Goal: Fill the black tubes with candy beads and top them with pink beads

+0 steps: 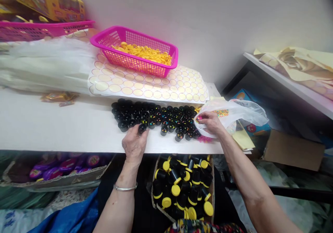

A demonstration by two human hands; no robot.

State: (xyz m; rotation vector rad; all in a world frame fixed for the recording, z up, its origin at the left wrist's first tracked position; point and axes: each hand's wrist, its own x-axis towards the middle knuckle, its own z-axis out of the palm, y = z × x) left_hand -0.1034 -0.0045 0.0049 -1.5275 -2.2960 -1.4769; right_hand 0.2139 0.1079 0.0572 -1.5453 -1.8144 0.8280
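Observation:
My left hand (pixel 134 143) is at the front of a cluster of small black containers (pixel 165 120) on the white table. Its fingers and thumb are around one open black container (pixel 142 129), which stands upright. Many of the containers show small multicoloured pieces inside; those on the left look dark within. At the right end of the cluster, my right hand (pixel 210 122) reaches into the mouth of a white plastic bag (pixel 241 110). Its fingers are pinched together on small colourful pieces, and more of these pieces (pixel 221 113) show in the bag.
Behind the containers, a pink basket (pixel 135 66) of yellow rings sits on sheets of round stickers (pixel 153 87). Below the table edge, a cardboard box (pixel 212 191) holds black containers with yellow lids (pixel 175 190). Purple packages (pixel 62 165) fill another box at left.

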